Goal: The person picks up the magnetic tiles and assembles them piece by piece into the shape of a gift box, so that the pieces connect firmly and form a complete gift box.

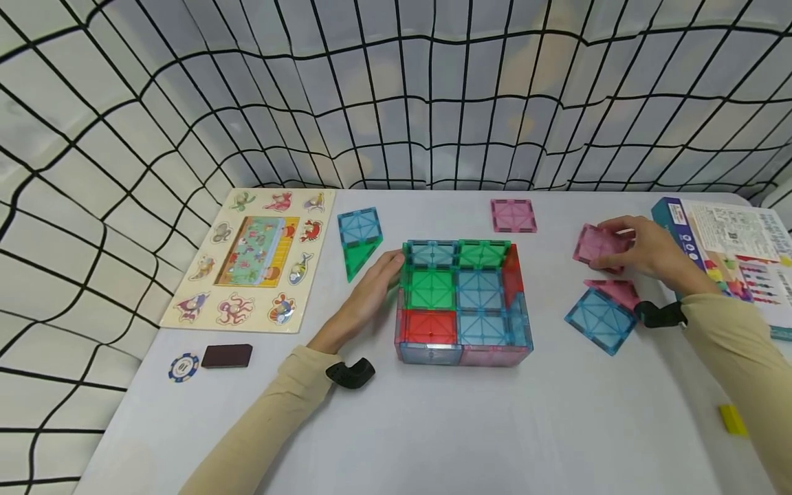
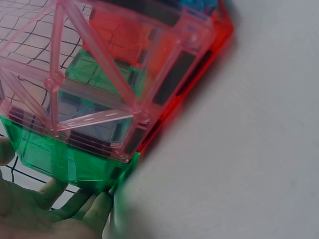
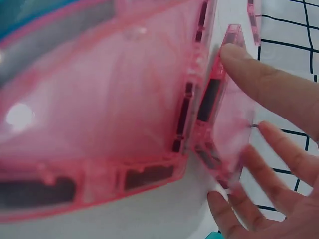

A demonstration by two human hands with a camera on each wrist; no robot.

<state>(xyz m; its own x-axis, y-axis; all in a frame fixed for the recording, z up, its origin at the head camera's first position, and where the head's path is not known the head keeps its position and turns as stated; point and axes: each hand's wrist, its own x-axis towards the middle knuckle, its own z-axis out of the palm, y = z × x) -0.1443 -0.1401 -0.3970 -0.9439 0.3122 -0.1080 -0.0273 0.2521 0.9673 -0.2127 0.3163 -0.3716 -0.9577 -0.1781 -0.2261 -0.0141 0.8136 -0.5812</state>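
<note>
Head view: R hand hides pt. of the pink tile. Printed box is cut off at the R edge, its txt too small to read (ditto the chip's centre mark). Yellow block pt. hidden by R sleeve. L wrist view: L hand cut off by L & btm edges. R wrist view: nearest pink piece cut off at L, a bit blurry.

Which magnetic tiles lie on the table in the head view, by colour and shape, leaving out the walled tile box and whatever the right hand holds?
Blue square tiles: 2
Pink square tile: 1
Pink triangle tile: 1
Green triangle tile: 1
Total: 5
</note>
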